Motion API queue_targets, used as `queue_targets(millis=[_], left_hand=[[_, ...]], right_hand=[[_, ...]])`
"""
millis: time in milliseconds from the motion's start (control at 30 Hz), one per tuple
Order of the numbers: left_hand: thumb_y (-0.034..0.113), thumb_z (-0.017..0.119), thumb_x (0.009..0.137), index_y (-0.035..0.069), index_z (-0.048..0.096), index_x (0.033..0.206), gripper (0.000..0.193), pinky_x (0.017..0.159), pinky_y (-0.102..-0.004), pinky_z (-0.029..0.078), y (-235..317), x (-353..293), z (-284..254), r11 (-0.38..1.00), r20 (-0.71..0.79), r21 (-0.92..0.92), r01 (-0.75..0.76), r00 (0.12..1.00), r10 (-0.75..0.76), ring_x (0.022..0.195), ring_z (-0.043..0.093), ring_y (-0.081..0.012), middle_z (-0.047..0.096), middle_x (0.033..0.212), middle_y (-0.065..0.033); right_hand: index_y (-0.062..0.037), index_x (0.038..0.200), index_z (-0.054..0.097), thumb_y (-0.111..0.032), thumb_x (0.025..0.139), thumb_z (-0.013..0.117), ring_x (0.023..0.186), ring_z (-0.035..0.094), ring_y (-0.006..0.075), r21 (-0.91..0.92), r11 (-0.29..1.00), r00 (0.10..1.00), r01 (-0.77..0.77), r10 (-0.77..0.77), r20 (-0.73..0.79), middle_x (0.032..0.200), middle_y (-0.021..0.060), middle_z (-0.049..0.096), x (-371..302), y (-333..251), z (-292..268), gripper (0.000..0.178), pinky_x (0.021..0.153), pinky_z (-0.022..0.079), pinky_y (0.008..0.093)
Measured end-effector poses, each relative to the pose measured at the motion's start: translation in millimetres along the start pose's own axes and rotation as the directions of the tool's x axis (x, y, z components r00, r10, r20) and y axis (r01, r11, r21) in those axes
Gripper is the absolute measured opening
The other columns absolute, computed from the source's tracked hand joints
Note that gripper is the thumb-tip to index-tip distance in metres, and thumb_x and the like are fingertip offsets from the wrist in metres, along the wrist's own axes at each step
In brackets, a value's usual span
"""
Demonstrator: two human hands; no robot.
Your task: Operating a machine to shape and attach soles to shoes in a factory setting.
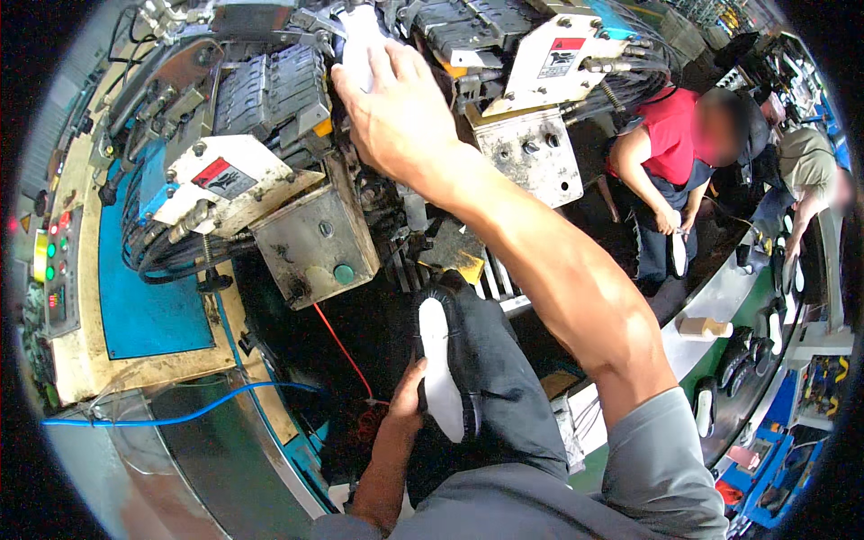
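Note:
My left hand [409, 391] grips a black shoe [470, 416] by its side, low in front of my lap. The shoe's pale sole side [438, 360] faces up, and its far end points toward the machine. My right arm reaches ahead, and my right hand [400, 112] is on a second shoe [362, 40] with a white underside, set between the machine's clamps. Thumb and fingers lie along both sides of it, partly hiding it. The machine [297, 99] has dark ridged pads and pale metal brackets on either side of that shoe.
A green button [343, 274] sits on the machine's front box. To the left are a blue panel [148, 297], a control panel [59, 261] and a blue hose [207, 416]. On the right, a conveyor [733, 396] carries several shoes; a person in red [670, 135] sits beyond, holding a shoe.

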State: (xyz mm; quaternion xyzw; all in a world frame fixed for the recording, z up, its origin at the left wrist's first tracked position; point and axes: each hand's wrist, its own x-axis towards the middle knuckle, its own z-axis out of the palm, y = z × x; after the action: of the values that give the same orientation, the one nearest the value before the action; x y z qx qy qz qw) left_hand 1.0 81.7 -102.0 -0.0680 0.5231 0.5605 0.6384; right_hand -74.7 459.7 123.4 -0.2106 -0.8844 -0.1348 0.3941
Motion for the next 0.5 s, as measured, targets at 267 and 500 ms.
queue_targets(millis=[267, 500], left_hand=[[0.032, 0.064, 0.103, 0.011, 0.037, 0.17, 0.076, 0.117, -0.0439, 0.044, -4.0, -14.2, 30.7, 0.959, 0.101, 0.194, -0.207, 0.977, 0.19, 0.136, 0.056, -0.026, 0.057, 0.156, -0.0125], [0.02, 0.073, 0.104, 0.012, 0.029, 0.173, 0.083, 0.119, -0.0389, 0.044, -30.8, -4.7, 40.4, 0.927, 0.129, 0.273, -0.257, 0.965, 0.23, 0.144, 0.052, -0.026, 0.05, 0.163, -0.0118]], right_hand=[[-0.0141, 0.15, 0.063, -0.026, 0.09, 0.071, 0.144, 0.051, 0.0486, 0.305, 0.951, 0.995, -0.045, 0.014, 0.103, 0.151, 0.0322, 0.057, -38.9, 11.1, -28.7, 0.062, 0.121, 0.042, 0.0546], [-0.0026, 0.146, 0.064, -0.013, 0.096, 0.07, 0.137, 0.059, 0.0451, 0.119, 0.682, 0.621, -0.722, 0.561, 0.547, 0.148, 0.0271, 0.06, -410.5, 6.9, -152.9, 0.051, 0.118, 0.048, 0.0486]])
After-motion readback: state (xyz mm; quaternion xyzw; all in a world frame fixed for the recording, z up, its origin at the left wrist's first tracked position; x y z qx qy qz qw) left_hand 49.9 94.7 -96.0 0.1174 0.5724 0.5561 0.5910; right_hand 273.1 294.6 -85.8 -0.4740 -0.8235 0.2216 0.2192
